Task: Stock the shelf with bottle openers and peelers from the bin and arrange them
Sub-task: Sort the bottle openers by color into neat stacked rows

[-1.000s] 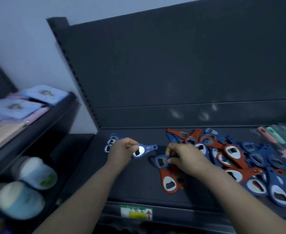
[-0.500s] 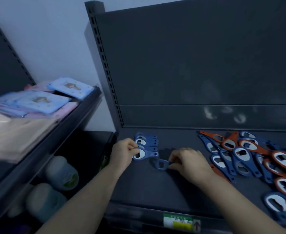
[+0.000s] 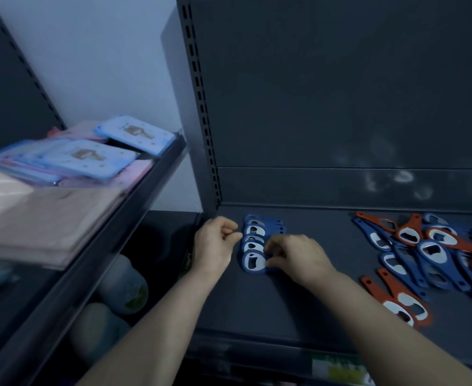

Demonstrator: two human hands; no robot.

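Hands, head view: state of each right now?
Left hand: fingers curled, nothing visibly held, beside the blue opener row.
Right hand: pinches the front blue opener of that row.

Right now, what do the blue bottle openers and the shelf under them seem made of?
Blue bottle openers: probably matte plastic bodies, evenly coloured, with pale inserts that look like metal around the mouth. Shelf: likely painted sheet metal, dark matte grey, judging by its slotted upright.

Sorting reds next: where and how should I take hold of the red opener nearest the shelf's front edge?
Pinch the red opener by its slim handle end, coming from the left: it points left onto bare shelf, while blue openers crowd its right side.
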